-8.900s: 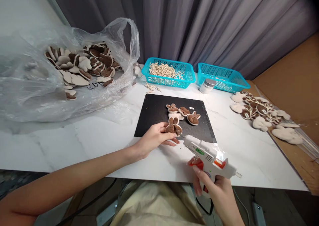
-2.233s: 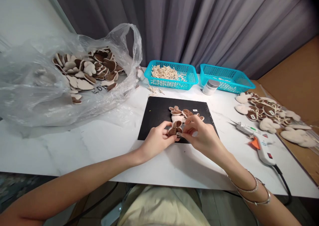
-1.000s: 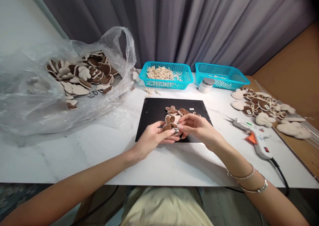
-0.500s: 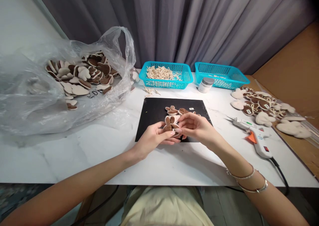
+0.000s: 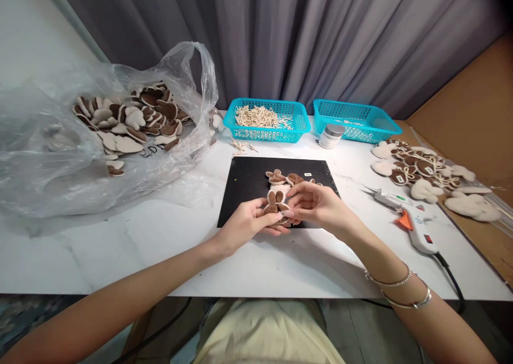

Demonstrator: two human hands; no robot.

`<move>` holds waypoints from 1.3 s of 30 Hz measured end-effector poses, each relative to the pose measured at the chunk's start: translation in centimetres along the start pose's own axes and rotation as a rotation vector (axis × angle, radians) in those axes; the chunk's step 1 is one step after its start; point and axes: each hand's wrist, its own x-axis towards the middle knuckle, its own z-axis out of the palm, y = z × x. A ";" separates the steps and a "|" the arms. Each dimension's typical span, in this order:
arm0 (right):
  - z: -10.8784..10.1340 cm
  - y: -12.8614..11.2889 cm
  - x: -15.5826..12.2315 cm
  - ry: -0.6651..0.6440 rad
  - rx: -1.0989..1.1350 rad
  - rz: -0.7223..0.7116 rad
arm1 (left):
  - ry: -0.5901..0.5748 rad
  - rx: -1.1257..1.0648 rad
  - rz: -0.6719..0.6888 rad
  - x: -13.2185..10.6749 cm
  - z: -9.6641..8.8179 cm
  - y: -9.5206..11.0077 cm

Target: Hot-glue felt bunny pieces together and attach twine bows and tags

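Observation:
A brown and cream fabric bunny piece [image 5: 276, 197] with two upright ears is held over the near edge of a black mat [image 5: 244, 182]. My left hand [image 5: 252, 218] wraps its lower left side, thumb in front and fingers beneath. From the right, my right hand [image 5: 315, 202] presses thumb and fingers on the bunny's lower right part. Those fingertips hide part of its front. More brown and cream bunny pieces [image 5: 276, 177] lie on the mat just behind my hands, beside a small white label [image 5: 308, 175].
A clear plastic bag [image 5: 176, 161] full of fabric pieces spreads over the left. Behind stand a blue basket [image 5: 264, 135] of small cream bows, a second blue basket [image 5: 360, 131] and a jar [image 5: 331, 137]. At right are a glue gun [image 5: 412, 219] and finished-looking bunnies [image 5: 425, 169].
The bunny piece has shifted slightly down and right in my hands. A small white patch on its front, visible before, is now mostly covered by my fingertips.

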 end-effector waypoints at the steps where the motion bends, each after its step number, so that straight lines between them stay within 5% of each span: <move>1: -0.1 0.0 0.0 -0.009 0.008 0.002 | 0.001 0.003 0.003 0.0 0.0 0.0; 35: -0.6 -0.1 0.0 -0.100 0.045 0.055 | -0.026 0.030 -0.018 -0.1 0.3 0.0; 39: -2.1 -0.9 1.5 -0.001 -0.126 0.020 | -0.027 0.021 -0.032 -0.3 0.2 0.0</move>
